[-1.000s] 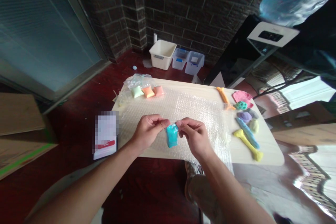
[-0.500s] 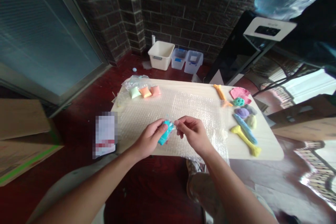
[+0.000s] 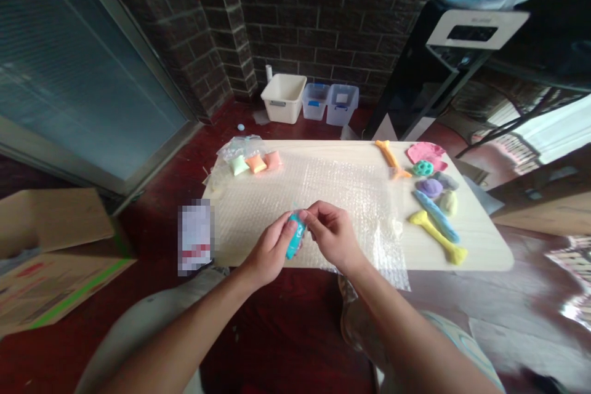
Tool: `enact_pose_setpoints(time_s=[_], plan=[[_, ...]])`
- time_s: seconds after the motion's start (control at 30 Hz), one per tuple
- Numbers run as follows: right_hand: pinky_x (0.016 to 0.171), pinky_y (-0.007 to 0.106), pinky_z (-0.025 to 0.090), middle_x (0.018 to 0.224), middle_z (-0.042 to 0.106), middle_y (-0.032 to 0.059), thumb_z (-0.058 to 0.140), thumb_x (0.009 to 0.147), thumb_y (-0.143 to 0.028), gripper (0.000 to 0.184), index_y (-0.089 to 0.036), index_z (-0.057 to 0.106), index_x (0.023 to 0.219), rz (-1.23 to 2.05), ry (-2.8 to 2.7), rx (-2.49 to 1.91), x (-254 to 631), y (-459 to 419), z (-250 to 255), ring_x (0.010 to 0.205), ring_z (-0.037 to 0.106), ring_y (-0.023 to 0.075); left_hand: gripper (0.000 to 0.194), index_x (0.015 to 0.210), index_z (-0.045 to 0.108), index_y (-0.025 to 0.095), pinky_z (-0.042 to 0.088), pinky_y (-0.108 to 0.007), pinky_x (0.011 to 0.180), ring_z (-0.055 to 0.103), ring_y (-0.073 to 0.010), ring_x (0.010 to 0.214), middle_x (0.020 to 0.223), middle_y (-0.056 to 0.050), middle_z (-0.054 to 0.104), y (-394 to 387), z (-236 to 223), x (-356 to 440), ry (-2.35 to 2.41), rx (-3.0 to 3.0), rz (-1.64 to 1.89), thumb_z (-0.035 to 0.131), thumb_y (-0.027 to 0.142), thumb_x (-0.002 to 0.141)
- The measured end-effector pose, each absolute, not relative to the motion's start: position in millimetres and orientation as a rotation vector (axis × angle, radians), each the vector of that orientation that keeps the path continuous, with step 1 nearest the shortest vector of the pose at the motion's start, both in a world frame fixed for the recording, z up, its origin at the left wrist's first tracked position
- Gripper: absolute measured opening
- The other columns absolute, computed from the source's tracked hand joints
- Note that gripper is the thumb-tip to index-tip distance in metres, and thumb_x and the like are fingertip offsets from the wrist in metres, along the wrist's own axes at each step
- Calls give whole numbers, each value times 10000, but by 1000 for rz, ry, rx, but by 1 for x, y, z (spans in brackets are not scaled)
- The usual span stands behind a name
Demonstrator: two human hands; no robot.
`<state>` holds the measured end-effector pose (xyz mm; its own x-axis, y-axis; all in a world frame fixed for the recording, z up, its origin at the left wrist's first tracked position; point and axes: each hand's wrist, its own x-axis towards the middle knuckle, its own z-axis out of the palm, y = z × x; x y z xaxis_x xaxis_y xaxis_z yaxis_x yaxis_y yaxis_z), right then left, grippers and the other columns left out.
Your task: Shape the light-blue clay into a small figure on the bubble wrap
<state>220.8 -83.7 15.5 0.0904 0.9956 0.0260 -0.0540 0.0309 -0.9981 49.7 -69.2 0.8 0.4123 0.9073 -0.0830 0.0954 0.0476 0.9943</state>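
Pinching teal pkt top w/ R hand, L hand curled round its side, fingers closed; pkt's held over bubble wrap, near my edge of tabletop. Head view: wrap overhangs that edge; 3 more pkts far L, by plastic bag; 8 coloured pcs at R. Wood shows along far edge + R end. 3 bins on floor beyond.

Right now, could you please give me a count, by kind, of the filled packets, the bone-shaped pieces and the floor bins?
Filled packets: 4 (pale green packet, orange packet and pink packet on the table; teal packet in the left hand and right hand)
Bone-shaped pieces: 2 (orange piece, yellow piece)
Floor bins: 3 (cream bin, two clear bins)
Total: 9
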Motion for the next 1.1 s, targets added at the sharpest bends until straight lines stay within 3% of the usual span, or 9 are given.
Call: enact_pose_setpoints(time_s=[0.1,0.23,0.3,0.43,0.57,0.7,0.87,1.0,1.1], plan=[[499,274,318,567,527,-31,744,907,-569,436,-197,649,700,1093,-1153,-1221,221,-86,17,520,432,114,534,1294,689,179,528,-285,680,621,-178,721,866,-57,699,-70,3,46,1029,1399,828,515,606,1025],[502,272,331,583,536,-32,730,919,-565,432,-198,645,709,1124,-1144,-1188,220,-87,18,522,443,111,512,1312,701,187,513,-363,1022,682,-249,1077,1092,-112,754,-70,6,43,1029,1495,893,509,575,1038],[504,270,340,580,544,-31,731,921,-555,425,-193,654,713,1195,-1185,-1157,220,-86,17,520,456,110,489,1315,704,187,472,-372,1090,652,-265,1194,1197,-127,743,-70,9,38,1009,1574,854,515,547,1044],[525,271,376,619,599,-13,733,928,-527,352,-186,755,846,1196,-1176,-1170,223,-84,19,562,513,128,418,1304,701,193,516,-343,953,672,-242,1040,1131,-102,739,-67,20,20,1034,1729,795,513,477,1061],[599,287,443,923,712,46,763,934,-437,269,-241,803,1114,1102,-1275,-1066,220,-85,29,724,595,153,336,1308,684,208,483,-352,996,639,-240,1112,1227,-112,689,-69,33,8,958,1950,736,540,378,1057],[627,308,449,891,670,46,759,957,-369,141,-256,841,943,1020,-1495,-927,211,-91,44,755,588,168,247,1178,699,208,490,-342,922,633,-231,1043,1131,-83,677,-72,47,0,984,1979,640,643,362,993],[727,333,511,955,654,65,673,1010,-261,150,-227,809,955,1097,-1711,-775,197,-99,57,854,633,191,238,918,703,187,475,-289,714,618,-188,793,845,-11,676,-71,57,-12,934,1665,320,803,377,815],[756,349,517,919,651,66,644,1019,-240,160,-214,774,929,964,-1702,-862,190,-99,54,858,637,205,302,715,597,190,372,-259,547,509,-132,552,589,34,558,-72,50,-9,1116,1519,370,750,423,831],[782,359,528,939,646,73,615,1028,-223,166,-214,765,958,886,-1726,-860,188,-97,50,884,640,215,283,708,572,200,375,-266,519,516,-138,499,541,39,543,-73,46,-3,1151,1464,429,702,410,845]])
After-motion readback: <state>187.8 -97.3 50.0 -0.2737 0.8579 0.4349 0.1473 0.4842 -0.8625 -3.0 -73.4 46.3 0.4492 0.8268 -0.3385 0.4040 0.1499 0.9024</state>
